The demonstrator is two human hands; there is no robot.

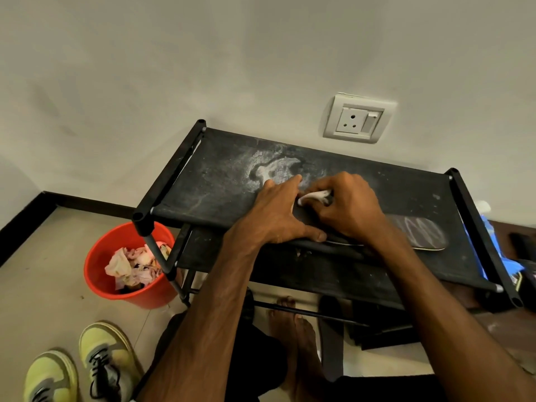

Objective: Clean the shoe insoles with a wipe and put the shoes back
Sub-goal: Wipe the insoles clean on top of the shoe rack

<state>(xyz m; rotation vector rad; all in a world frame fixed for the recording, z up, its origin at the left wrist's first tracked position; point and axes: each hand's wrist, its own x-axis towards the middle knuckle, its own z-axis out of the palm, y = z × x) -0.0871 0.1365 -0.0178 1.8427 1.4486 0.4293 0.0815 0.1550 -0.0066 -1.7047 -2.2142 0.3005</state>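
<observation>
Wipe (314, 195) — mostly inside right hand (351, 211)

right hand (346, 208) gripping wipe (314, 196), left hand (277, 214) flat on insole (417, 235)

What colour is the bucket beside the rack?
The bucket is red; the head view shows it best.

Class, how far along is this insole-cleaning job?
Done: perhaps some wiping, as crumpled scraps lie in the red plastic bucket. In hand: left hand pins the dark flat insole on the black fabric rack; right hand grips a white wipe on it. Left: yellow-green sneakers sit on the floor.
</observation>
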